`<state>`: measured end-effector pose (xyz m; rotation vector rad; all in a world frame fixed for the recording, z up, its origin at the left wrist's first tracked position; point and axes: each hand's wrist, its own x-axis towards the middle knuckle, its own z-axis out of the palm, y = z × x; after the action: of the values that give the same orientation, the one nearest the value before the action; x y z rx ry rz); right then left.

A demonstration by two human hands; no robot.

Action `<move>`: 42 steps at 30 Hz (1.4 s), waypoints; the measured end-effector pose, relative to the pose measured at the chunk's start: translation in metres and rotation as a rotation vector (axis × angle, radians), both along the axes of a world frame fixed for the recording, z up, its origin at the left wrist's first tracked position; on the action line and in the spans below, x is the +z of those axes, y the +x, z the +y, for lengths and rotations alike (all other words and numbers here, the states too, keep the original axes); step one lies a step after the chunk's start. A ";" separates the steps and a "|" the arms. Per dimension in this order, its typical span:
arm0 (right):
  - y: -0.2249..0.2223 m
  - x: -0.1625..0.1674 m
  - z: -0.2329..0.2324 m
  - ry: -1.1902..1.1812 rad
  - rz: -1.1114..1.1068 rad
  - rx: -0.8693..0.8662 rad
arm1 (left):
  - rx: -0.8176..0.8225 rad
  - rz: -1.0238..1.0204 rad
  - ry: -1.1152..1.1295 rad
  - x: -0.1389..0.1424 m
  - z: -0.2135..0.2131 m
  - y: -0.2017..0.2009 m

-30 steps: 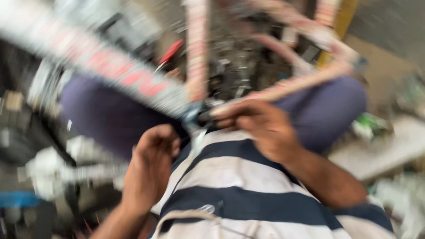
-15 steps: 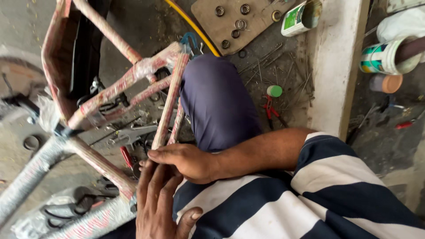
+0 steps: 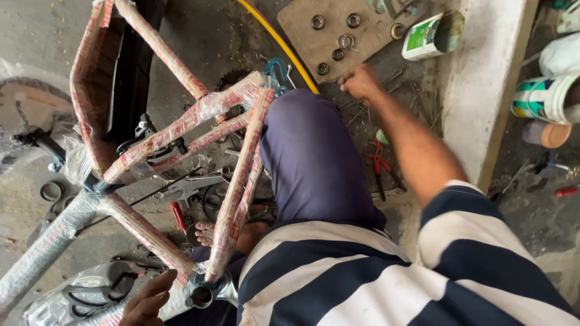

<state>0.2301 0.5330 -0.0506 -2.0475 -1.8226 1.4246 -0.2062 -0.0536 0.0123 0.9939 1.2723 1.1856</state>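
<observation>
Fingers (image 3: 353,81) of the right hand (image 3: 361,83) are curling inward, bunched together at the floor near the wooden board (image 3: 302,27); whether they are pinching anything is impossible to tell, since the fist is hiding its inside. Just beyond the fingers, up and slightly left, small metal rings and bearings (image 3: 345,41) are lying on that board, near but apart from the knuckles. Red-handled pliers (image 3: 379,166) are lying back toward the body, beside the forearm. Left hand (image 3: 148,302) is resting low at the bottom bracket shell (image 3: 202,296) of the wrapped bicycle frame (image 3: 181,127), its fingers (image 3: 158,285) loosely bent against the tube, grip not clearly showing. Frame's long tubes are running diagonally from that shell up and away to the left, over the knee in blue trousers (image 3: 308,157). Right hand is the nearer one to the rings; left is well apart from them, staying with the frame. A green-and-white tin can (image 3: 432,35) is lying on its side right of the right-hand fingers, by the concrete ledge (image 3: 483,90). Compared with half a second ago, the right arm is now stretching out forward to the board instead of lying across the lap with the left hand, and the left hand is sitting lower on the frame.
</observation>
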 end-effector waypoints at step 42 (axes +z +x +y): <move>-0.053 -0.047 0.019 0.708 -0.341 0.368 | 0.091 -0.091 -0.022 -0.020 0.006 -0.010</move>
<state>0.1773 0.5523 -0.0971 -1.6938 -2.4521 0.3342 -0.2160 -0.0473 -0.0076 0.8643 1.2669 1.2699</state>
